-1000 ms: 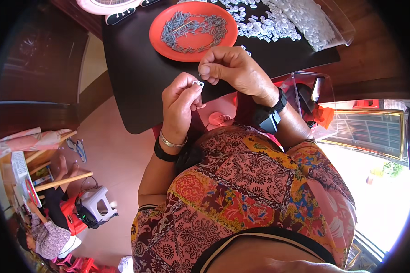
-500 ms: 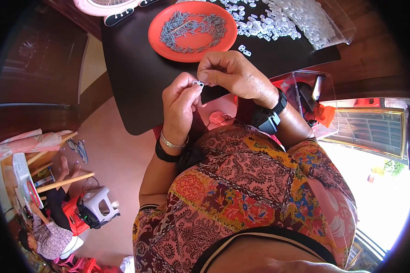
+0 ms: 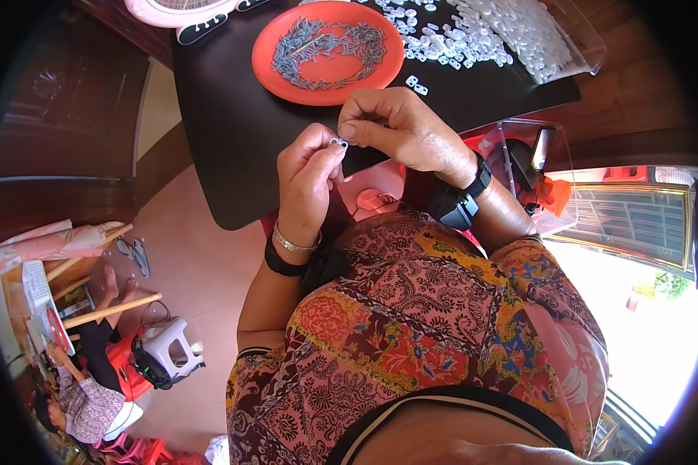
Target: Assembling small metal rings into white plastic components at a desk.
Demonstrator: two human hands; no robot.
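Between thumb and forefinger, my left hand (image 3: 306,170) pinches a small white plastic piece with two holes (image 3: 339,143). My right hand (image 3: 412,133) is closed in a pinch right beside that piece; whatever its fingertips hold is hidden. Both hands are raised over the near edge of the black table (image 3: 233,147). Beyond them stands a red plate (image 3: 265,66) with many grey screws (image 3: 296,68) spread in it and a thin stick lying on top. A pair of similar white pieces (image 3: 416,85) lies right of the plate.
Loose white pieces (image 3: 461,43) cover the far right of the table, next to a clear tray (image 3: 593,54) full of them. A clear bin (image 3: 547,136) with mixed items stands below the right edge. On the left, another person (image 3: 93,403) sits near a grey stool (image 3: 174,345).
My hands have barely shifted; the right fingers have moved very slightly to the right, and the white piece is tilted a little differently. The seated person's head and arm have moved slightly.
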